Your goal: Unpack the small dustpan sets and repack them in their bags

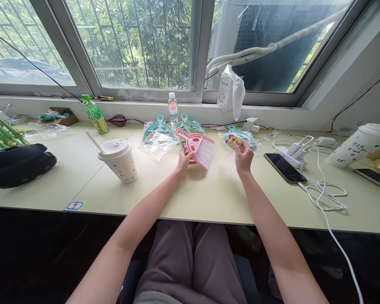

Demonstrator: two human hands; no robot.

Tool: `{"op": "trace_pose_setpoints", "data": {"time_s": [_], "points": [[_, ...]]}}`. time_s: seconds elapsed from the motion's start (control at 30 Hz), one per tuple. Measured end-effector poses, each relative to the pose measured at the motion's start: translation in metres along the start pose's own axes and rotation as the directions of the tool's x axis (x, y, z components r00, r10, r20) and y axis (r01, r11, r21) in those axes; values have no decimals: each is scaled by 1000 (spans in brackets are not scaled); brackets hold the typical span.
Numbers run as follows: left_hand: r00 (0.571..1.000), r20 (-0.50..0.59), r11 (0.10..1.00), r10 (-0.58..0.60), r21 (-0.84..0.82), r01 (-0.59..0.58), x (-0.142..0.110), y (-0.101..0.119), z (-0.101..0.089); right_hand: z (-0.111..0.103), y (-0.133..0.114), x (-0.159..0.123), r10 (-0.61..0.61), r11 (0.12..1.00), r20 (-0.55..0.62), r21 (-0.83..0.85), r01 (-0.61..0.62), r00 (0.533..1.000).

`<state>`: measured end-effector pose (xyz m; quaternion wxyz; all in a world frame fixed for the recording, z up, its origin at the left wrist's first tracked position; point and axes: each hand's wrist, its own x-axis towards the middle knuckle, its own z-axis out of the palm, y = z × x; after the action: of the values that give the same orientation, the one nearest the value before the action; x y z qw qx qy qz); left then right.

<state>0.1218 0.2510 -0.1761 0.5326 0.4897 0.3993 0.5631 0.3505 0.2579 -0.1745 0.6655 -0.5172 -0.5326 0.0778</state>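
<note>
My left hand (185,161) is closed on the lower left edge of a small pink hand broom (199,145) with white bristles, held tilted just above the table. Part of a pink piece, perhaps a dustpan, shows under it. Between the fingertips of my right hand (244,157) is a small red and yellow printed card (233,141). Just behind that hand lies a teal dustpan set (248,137). Further teal pieces, one dustpan (160,126) among them, sit behind the pink broom. Clear plastic wrapping (160,144) lies to the left.
A lidded paper cup (118,160) with a straw stands on the left, near a green bottle (95,115) and a black case (22,164). A phone (285,167), a power strip (291,156) and white cables (324,196) lie right. A clear bottle (172,109) stands behind.
</note>
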Motion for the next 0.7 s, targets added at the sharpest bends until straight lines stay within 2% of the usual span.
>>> {"op": "trace_pose_setpoints", "data": {"time_s": [0.03,0.1,0.13,0.2,0.27,0.33,0.37,0.4,0.43,0.57,0.7], "points": [[1000,16,1000,-12,-5,12,0,0,0,0,-4,-1,-21,997,-39,68,23,999],[998,53,999,-23,-24,24,1,-2,1,1,-12,-4,-90,986,-30,142,93,996],[997,68,999,-24,-36,26,1,-2,1,3,-15,-7,-133,981,16,148,129,991],[995,93,998,-24,-62,30,1,-3,2,10,-17,-15,-196,977,191,117,176,962],[994,108,996,-21,-82,30,2,-4,2,20,-14,-24,-189,981,439,49,187,878],[994,109,995,-24,-91,34,2,-4,1,30,-9,-32,-126,981,649,-32,192,750],[994,103,995,-26,-93,35,3,-4,0,34,-7,-35,-95,978,714,-65,200,694],[995,91,994,-32,-97,41,4,-4,-1,37,-6,-38,-71,974,751,-91,209,657],[996,77,993,-44,-105,52,5,-5,-2,39,-5,-39,-57,969,766,-111,220,640],[994,20,979,-103,-176,105,9,-7,-6,38,-3,-37,-63,957,749,-142,252,659],[994,27,976,-105,-188,108,9,-7,-7,34,-1,-32,-54,958,738,-151,243,672]]}}
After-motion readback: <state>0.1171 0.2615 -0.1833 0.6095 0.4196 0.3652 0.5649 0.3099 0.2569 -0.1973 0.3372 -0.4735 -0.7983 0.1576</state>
